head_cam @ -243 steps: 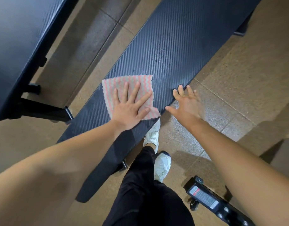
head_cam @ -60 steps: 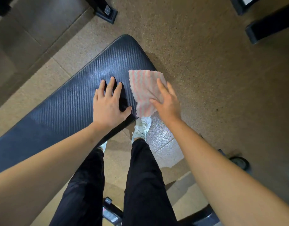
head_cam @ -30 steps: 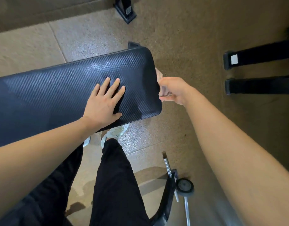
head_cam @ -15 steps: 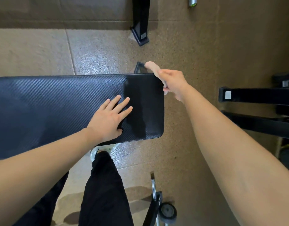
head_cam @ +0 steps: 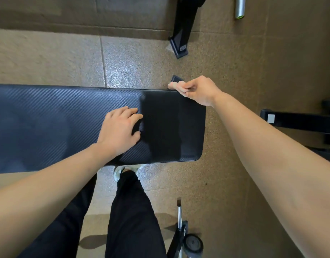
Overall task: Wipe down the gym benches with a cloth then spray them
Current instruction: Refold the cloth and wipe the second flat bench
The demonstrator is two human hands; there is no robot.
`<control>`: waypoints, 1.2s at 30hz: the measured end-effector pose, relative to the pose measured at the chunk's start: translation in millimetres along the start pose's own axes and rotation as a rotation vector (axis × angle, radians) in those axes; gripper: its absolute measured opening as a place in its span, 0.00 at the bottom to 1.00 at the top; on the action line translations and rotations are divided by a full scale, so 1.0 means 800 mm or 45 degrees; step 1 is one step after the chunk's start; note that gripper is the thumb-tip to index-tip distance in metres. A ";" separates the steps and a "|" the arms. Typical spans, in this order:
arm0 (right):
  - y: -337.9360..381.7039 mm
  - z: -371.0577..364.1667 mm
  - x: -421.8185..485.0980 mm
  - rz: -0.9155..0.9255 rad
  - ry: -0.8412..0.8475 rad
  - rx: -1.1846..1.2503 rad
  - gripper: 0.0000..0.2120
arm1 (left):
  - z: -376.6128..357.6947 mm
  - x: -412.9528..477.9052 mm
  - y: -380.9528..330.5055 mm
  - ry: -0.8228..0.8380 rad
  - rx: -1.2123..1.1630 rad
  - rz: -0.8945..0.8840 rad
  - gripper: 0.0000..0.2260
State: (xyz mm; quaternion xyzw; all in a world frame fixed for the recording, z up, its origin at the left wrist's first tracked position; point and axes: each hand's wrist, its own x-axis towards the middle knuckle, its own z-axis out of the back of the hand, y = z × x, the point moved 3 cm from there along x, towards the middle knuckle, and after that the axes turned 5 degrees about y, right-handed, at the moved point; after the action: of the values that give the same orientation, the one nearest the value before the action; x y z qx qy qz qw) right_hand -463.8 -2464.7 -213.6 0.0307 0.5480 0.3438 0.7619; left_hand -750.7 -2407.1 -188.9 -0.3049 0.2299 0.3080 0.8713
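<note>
You are looking straight down at a black padded bench (head_cam: 58, 123) that runs from the left edge of the frame to just right of centre, over a speckled brown floor (head_cam: 132, 58). Your left hand (head_cam: 121, 131) rests palm down on the middle of the pad, fingers loosely bent and together, holding nothing. Your right hand (head_cam: 199, 90) sits at the far right corner of the bench, in the upper middle of the frame, with its fingers curled tight round the cloth (head_cam: 174, 85). Only a pale pink end of the cloth pokes out to the left of the knuckles, along the bench's far edge. Two seconds ago the cloth lay spread flat under that hand at the bench's end; now it is bunched up in the grip. Half a second ago your left fingers lay straighter and more fanned, and the right hand was already at this corner. Most of the cloth is hidden inside your fist, so you cannot tell how it is folded. Your black trousers (head_cam: 130, 211) and one white shoe (head_cam: 119, 171) show below the bench, the shoe partly tucked under it. A small wheel (head_cam: 194, 243) on a dark frame is cut off at the bottom edge, a black frame foot (head_cam: 181, 43) and a metal bar (head_cam: 240, 8) are cut off at the top, and dark equipment (head_cam: 300, 121) leaves the right edge.
</note>
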 end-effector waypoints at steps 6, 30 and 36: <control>0.074 -0.030 0.004 0.053 0.034 -0.250 0.14 | 0.010 -0.038 0.062 -0.086 -0.019 0.237 0.28; 0.318 -0.198 0.080 0.241 0.190 -0.188 0.20 | 0.018 -0.124 0.297 -0.014 -0.258 0.828 0.53; 0.359 -0.220 0.101 0.317 0.263 -0.238 0.21 | 0.008 -0.120 0.304 0.019 -0.198 0.795 0.56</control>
State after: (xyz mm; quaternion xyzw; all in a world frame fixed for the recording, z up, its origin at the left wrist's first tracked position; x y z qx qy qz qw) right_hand -742.1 -2258.8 -227.7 -0.0080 0.5808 0.4862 0.6528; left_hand -982.0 -2289.2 -222.7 -0.2875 0.2946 0.5751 0.7070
